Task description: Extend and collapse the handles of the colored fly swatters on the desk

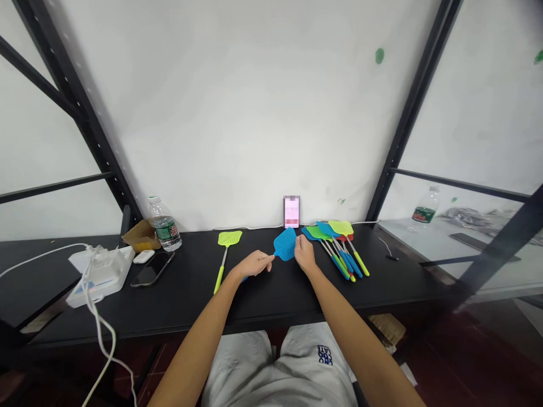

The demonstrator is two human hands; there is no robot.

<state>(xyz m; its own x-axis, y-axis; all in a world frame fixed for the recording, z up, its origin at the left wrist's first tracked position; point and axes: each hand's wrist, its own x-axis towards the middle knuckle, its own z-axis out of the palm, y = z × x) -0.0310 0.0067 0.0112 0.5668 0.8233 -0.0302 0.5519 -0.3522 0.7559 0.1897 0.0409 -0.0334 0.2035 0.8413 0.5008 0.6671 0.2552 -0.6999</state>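
Note:
Between my hands, above the black table, is a blue fly swatter (284, 245). My left hand (255, 264) is closed on its shaft just below the head, hiding most of the handle. With closed fingers, my right hand (304, 252) grips the right edge of the swatter's head. A yellow-green fly swatter (229, 238) lies alone to the left of my left hand. Just right of my right hand lies an overlapping pile of fly swatters (340, 228) in yellow-green, green, blue and red, their handles toward me.
A phone (292, 212) with a lit screen stands against the wall. At the left are a water bottle (166, 227), an open cardboard box (141, 236), a dark phone (153, 269), a white earbud case (143, 256) and a white power strip (104, 277) with cables. Black metal posts (413, 107) flank the table.

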